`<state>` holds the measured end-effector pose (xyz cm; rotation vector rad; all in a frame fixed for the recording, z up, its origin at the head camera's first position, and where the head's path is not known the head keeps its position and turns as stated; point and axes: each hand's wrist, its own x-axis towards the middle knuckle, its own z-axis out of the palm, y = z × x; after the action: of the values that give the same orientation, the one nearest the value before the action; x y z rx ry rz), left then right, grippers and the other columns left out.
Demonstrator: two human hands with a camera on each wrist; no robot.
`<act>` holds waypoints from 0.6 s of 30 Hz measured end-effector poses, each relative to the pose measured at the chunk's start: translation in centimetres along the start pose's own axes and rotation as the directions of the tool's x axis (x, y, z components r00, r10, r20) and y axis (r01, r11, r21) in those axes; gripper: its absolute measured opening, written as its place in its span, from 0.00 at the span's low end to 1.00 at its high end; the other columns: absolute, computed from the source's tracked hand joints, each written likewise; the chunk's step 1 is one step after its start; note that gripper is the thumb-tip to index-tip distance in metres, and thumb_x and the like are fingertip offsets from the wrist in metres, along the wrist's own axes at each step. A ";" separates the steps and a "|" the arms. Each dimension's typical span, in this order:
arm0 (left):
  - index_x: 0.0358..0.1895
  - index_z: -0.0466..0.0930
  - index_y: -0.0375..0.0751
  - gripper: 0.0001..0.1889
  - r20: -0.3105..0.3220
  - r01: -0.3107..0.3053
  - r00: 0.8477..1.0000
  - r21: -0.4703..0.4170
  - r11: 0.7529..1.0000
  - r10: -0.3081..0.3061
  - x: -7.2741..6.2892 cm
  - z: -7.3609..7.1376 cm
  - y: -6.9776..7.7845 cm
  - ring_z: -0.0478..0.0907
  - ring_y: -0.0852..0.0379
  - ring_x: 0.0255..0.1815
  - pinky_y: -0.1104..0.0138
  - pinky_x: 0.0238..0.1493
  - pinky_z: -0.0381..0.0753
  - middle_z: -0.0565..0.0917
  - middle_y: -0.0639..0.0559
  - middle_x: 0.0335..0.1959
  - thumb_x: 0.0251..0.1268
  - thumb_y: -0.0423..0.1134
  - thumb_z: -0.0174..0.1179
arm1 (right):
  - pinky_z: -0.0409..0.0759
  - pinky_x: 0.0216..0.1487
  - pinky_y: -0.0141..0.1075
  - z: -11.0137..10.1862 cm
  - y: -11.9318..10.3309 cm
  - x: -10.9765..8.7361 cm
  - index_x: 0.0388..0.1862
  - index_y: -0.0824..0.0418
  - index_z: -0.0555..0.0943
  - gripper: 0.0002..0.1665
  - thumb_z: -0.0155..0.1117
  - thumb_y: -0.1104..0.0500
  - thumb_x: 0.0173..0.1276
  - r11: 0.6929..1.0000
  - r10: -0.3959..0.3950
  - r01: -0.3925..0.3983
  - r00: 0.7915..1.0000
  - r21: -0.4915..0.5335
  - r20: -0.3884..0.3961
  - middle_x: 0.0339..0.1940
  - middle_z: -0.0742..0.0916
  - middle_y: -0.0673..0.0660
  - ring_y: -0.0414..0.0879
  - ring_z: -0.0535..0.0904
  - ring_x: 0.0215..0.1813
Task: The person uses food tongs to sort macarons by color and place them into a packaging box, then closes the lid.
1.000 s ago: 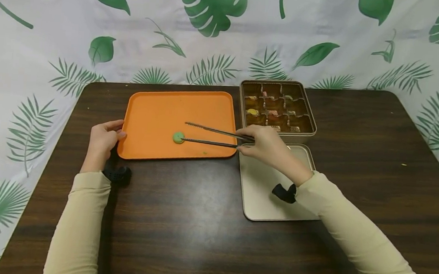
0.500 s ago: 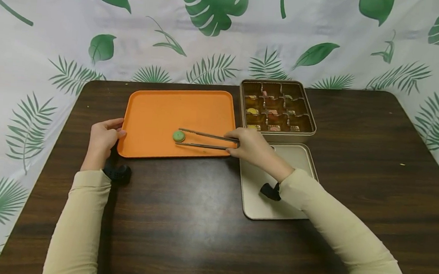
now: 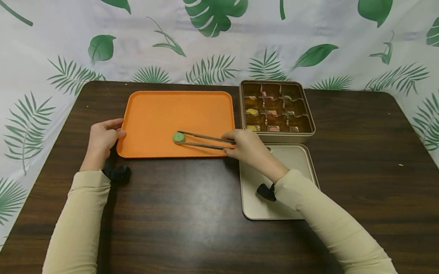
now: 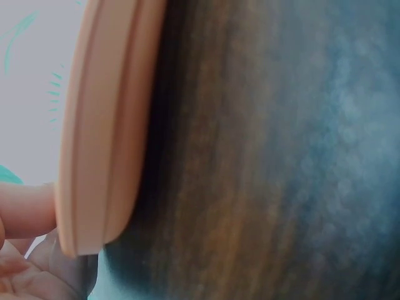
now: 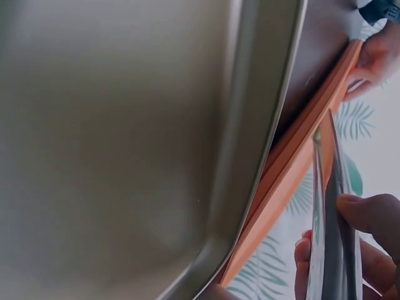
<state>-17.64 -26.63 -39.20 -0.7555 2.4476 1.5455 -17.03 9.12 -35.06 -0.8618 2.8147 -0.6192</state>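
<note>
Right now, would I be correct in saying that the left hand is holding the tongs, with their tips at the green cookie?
Not quite: the right hand holds the tongs, as the head view shows; their tips are indeed at the green cookie.

The person's left hand [image 3: 102,137] grips the left edge of an orange tray [image 3: 155,114]. The right hand [image 3: 248,146] holds metal tongs [image 3: 207,146], their tips flanking a green macaron [image 3: 179,137] on the tray. To the right stands a compartmented tin [image 3: 282,139], with a metal lid [image 3: 252,196] on its near side.
</note>
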 end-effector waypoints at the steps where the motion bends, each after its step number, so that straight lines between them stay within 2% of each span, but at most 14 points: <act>1: 0.71 0.62 0.40 0.26 -0.003 -0.001 1.000 -0.001 1.000 0.001 0.0 0.0 0.0 0.67 0.54 0.67 0.65 0.67 0.71 0.65 0.44 0.72 0.70 0.28 0.47 | 0.83 0.42 0.42 0.0 0.0 0.0 0.51 0.66 0.83 0.19 0.67 0.62 0.61 1.000 -0.003 0.003 1.000 -0.001 -0.003 0.45 0.88 0.62 0.53 0.85 0.42; 12: 0.71 0.62 0.42 0.27 -0.005 0.004 1.000 0.008 1.000 -0.004 -0.2 0.1 0.0 0.68 0.56 0.65 0.66 0.65 0.72 0.66 0.44 0.71 0.70 0.29 0.48 | 0.83 0.47 0.44 -0.4 0.3 -0.6 0.51 0.66 0.83 0.18 0.67 0.62 0.61 1.000 -0.018 0.018 0.999 0.003 -0.028 0.47 0.88 0.61 0.54 0.84 0.47; 16: 0.71 0.62 0.42 0.27 -0.007 0.001 1.000 0.017 1.000 0.000 -0.1 0.1 -0.1 0.69 0.58 0.64 0.69 0.64 0.73 0.68 0.44 0.71 0.70 0.28 0.47 | 0.83 0.41 0.41 -1.4 0.5 -1.2 0.52 0.65 0.82 0.19 0.67 0.62 0.62 1.000 -0.006 0.007 0.999 0.030 -0.044 0.47 0.88 0.62 0.52 0.84 0.44; 18: 0.72 0.61 0.42 0.27 -0.001 -0.007 1.000 0.013 1.000 0.007 0.0 0.1 -0.2 0.69 0.57 0.65 0.70 0.63 0.73 0.67 0.44 0.71 0.69 0.28 0.47 | 0.82 0.41 0.41 -2.0 0.7 -1.5 0.53 0.65 0.82 0.19 0.66 0.62 0.62 0.999 0.006 -0.004 0.998 0.039 -0.055 0.47 0.87 0.62 0.52 0.84 0.44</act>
<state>-17.55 -26.58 -39.38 -0.7467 2.4608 1.5301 -16.69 11.20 -33.51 -0.8432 2.8425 -0.7058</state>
